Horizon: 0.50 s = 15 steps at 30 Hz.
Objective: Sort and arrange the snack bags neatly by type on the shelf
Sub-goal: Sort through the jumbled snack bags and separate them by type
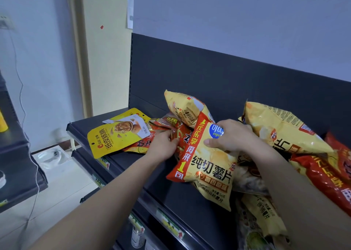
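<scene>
Dark shelf [133, 166], snack bags heaped on it. Right hand [228, 135]: fingers and thumb clamped round the top of a yellow crisp bag [209, 170], which lies tilted mid-shelf. Left hand [163, 145], at nine o'clock of that bag: fingers curled onto a red packet [186, 133] in the pile. Walnut pouch [114, 135] lies flat farther out at nine. Rear yellow bag [187, 109] at twelve, large yellow bag [281, 128] at two.

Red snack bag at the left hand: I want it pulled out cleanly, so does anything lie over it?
Yes. The left hand pinches the red snack bag, but the walnut pouch overlaps its left end and the yellow chip bag gripped by the right hand covers its right side.
</scene>
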Tool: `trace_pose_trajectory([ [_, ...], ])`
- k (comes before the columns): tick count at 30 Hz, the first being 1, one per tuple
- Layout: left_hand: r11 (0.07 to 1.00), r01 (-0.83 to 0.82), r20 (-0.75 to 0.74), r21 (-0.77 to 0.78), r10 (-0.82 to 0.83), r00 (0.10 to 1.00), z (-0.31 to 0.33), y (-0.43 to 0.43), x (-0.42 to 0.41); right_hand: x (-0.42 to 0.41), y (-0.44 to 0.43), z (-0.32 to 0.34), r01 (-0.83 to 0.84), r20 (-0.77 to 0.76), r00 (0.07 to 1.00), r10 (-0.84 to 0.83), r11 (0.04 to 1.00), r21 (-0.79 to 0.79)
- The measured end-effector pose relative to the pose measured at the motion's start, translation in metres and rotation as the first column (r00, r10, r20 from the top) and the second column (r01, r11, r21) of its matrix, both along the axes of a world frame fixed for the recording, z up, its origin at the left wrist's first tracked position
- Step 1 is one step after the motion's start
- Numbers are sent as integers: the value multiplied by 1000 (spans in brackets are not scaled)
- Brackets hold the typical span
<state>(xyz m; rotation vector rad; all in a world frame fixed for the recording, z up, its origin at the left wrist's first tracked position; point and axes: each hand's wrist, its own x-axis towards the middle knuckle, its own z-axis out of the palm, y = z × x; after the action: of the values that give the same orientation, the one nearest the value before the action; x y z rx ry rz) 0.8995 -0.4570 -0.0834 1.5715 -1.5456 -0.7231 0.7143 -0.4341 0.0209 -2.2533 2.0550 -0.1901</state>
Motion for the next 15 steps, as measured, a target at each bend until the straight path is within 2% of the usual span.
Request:
trace_pose_trajectory([
  [3,987,-91,1,-131,92,996,5,3,-2,0,2,6,-5,26,1000,5,1000,12],
  [7,934,-261,-125,-244,236,964,12,2,6,-2,2,4,-6,34,999,6,1000,14],
  [15,768,-515,-260,-382,445,857,46,-5,34,1,-8,-12,-8,9,1000,8,1000,-4],
])
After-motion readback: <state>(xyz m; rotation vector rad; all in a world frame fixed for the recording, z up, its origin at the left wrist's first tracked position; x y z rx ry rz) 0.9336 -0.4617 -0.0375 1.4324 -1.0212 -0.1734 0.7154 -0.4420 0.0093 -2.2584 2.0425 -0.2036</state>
